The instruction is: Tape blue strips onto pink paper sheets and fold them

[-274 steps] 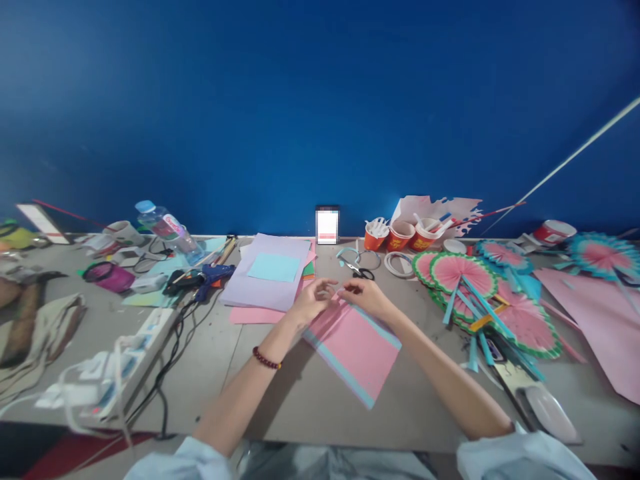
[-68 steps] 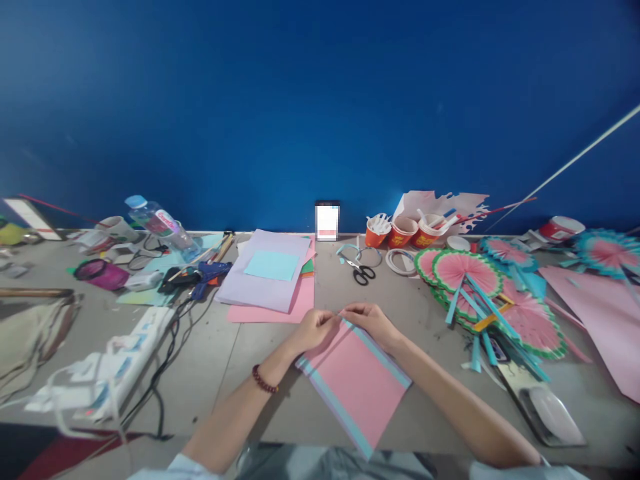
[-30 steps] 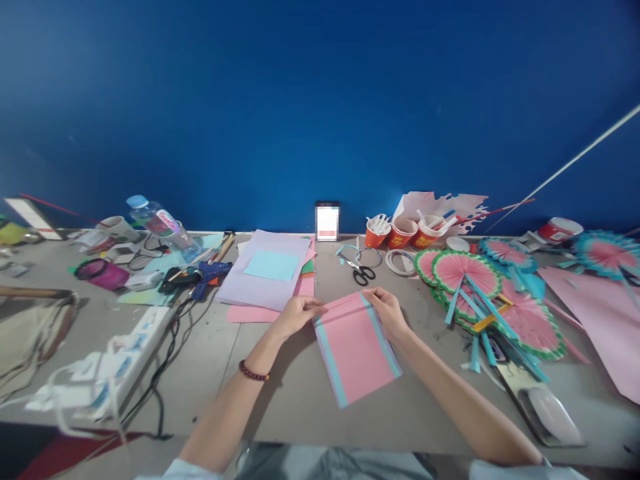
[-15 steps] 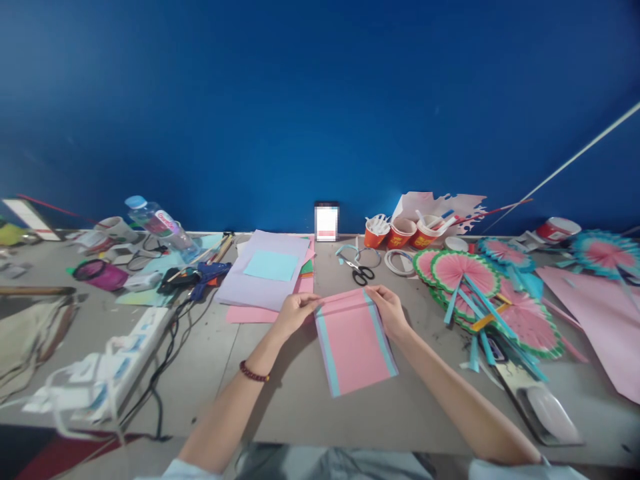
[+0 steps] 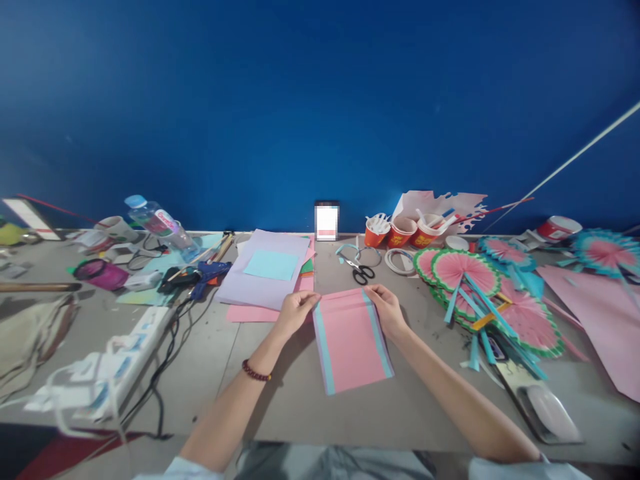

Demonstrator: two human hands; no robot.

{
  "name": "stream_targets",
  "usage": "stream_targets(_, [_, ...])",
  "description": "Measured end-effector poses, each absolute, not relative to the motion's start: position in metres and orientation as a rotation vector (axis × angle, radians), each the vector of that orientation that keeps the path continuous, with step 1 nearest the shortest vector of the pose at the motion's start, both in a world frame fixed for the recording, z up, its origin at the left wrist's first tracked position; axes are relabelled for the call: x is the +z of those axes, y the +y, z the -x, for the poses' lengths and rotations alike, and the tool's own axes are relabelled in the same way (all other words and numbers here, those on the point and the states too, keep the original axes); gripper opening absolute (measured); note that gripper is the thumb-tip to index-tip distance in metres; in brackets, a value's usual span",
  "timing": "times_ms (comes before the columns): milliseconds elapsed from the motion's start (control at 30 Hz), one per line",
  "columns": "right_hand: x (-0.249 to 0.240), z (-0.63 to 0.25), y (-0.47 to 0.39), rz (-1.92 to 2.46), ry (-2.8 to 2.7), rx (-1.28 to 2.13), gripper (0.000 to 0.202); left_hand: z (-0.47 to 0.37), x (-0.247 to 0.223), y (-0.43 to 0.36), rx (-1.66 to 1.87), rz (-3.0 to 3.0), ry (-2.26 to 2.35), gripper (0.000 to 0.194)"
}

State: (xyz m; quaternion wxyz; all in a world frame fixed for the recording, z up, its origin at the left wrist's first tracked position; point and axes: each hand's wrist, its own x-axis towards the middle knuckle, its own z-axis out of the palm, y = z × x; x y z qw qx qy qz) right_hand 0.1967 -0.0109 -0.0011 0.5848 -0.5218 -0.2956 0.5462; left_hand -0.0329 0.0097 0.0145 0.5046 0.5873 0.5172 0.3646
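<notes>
The left hand (image 5: 296,313) pinches the top left corner of a pink paper sheet with light-blue side strips (image 5: 353,347), thumb against fingers. The right hand (image 5: 387,312) has its fingertips closed on the top right corner. The sheet lies between and below the two grips, its far edge spanning them, with a narrow creased band just under that edge. Whether its near edge touches the grey surface (image 5: 280,420) cannot be told.

The grip is only at the corners, so the middle of the band has no finger on it; if one hand pulls or turns more than the other, the crease could run askew or the pleat spring open. A hard outward tug could tear the thin paper or lift a blue strip, if the strips are glued on.

Black-handled scissors (image 5: 361,272) lie just beyond the right grip, near enough for a knuckle or the sheet to catch on them in a forward move. Lavender paper (image 5: 257,290) lies beyond the left grip, and pleated paper fans (image 5: 465,273) are to the right of the right grip, where a sideways swing could crush their folds.
</notes>
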Motion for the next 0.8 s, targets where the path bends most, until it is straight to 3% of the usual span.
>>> stream_targets(500, [-0.0038, -0.1996, -0.0084, 1.247, -0.924, 1.183, 0.037, 0.0361, 0.0126, 0.0119, 1.036, -1.349, 1.198, 0.034])
stream_targets(800, [-0.0017, -0.2028, -0.0053, 1.311, -1.085, 1.046, 0.027, 0.0349, 0.0200, 0.0085, 1.113, -1.440, 1.195, 0.019])
